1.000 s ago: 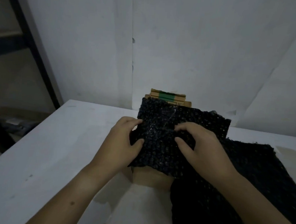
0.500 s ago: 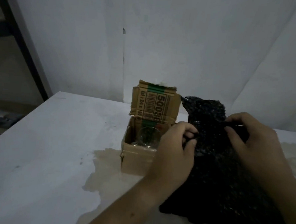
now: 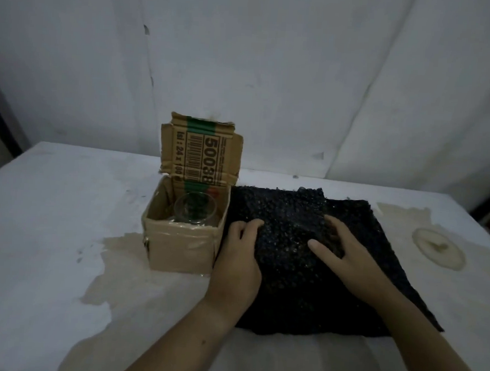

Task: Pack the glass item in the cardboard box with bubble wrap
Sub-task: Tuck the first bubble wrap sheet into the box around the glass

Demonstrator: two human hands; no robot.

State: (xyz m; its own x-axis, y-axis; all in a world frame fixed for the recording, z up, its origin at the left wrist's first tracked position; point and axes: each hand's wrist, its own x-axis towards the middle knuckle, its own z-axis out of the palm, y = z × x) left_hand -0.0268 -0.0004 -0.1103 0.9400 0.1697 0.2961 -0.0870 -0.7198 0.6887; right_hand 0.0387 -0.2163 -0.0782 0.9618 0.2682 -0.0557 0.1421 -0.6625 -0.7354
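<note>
A glass (image 3: 195,211) sits in the open cardboard box (image 3: 181,250); left hand (image 3: 241,255) grips black bubble wrap (image 3: 289,288), spread right hand (image 3: 345,254) flattens it, likely readying padding.

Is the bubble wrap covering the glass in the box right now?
No, the bubble wrap lies on the table beside the cardboard box, and the glass sits uncovered inside.

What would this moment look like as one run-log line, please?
glass in open box | bubble wrap lying on table, right of box | left hand, right hand both on it
</note>
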